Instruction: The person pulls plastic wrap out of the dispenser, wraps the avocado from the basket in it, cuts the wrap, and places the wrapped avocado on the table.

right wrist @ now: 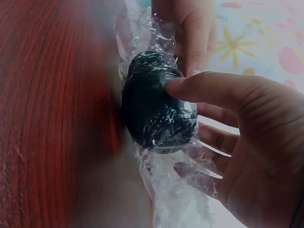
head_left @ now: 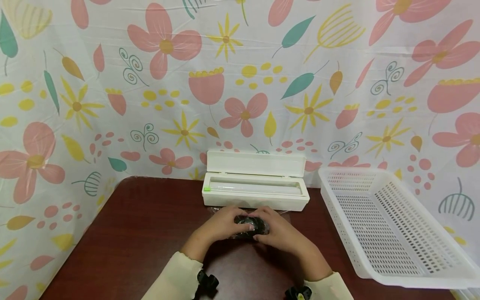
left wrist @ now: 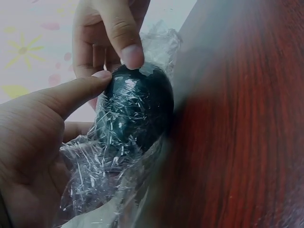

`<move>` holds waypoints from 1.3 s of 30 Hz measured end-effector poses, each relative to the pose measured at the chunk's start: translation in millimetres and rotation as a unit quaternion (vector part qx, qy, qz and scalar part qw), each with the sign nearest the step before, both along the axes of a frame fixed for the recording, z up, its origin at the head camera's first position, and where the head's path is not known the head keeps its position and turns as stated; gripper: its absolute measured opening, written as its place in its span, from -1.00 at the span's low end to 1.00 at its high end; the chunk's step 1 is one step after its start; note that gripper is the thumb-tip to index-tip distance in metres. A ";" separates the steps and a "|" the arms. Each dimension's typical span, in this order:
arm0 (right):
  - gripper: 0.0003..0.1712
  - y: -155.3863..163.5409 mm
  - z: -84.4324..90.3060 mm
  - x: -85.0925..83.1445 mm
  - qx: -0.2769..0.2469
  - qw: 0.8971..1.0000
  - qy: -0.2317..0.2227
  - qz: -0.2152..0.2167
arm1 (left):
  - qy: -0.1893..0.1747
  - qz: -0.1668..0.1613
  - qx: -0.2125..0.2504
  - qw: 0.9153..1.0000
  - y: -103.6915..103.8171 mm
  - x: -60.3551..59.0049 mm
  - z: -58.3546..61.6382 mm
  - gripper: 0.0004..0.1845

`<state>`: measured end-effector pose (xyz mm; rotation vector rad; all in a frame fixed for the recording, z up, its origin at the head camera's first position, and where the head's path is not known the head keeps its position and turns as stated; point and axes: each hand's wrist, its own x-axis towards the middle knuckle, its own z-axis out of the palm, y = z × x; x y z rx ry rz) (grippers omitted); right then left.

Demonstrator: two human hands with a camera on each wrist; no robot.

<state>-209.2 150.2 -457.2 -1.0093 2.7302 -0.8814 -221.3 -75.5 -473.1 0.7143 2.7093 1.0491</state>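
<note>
Black ball [head_left: 250, 226] (cling-wrapped) betw. both hands [head_left: 249, 228] on table [head_left: 142, 233]

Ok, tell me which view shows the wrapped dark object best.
Right wrist: the dark object fills the frame, film visible around it. Left wrist shows it similarly close but partly covered by thumbs. Head shows it small between both hands.

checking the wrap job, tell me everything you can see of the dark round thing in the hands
The dark round object is small, glossy and black-green, egg-like in outline. Crinkled clear plastic film covers it, with loose film bunched on one side. It sits just above the red-brown table, in front of the open white film dispenser. The left hand and right hand hold it, thumbs pressing on top.
</note>
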 end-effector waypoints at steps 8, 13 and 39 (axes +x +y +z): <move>-0.40 0.8 -0.7 -0.3 -0.010 1.000 0.007 0.003 | -0.043 0.014 0.016 0.999 -3.9 0.8 5.0 -0.46; -0.47 1.5 0.4 -0.2 -0.031 0.999 -0.017 -0.010 | -0.034 0.006 0.023 0.999 -5.1 -0.8 6.6 -0.44; -0.48 0.6 -2.6 0.1 -0.021 0.998 -0.046 -0.048 | -0.005 -0.013 -0.007 1.000 -0.3 5.3 1.2 -0.40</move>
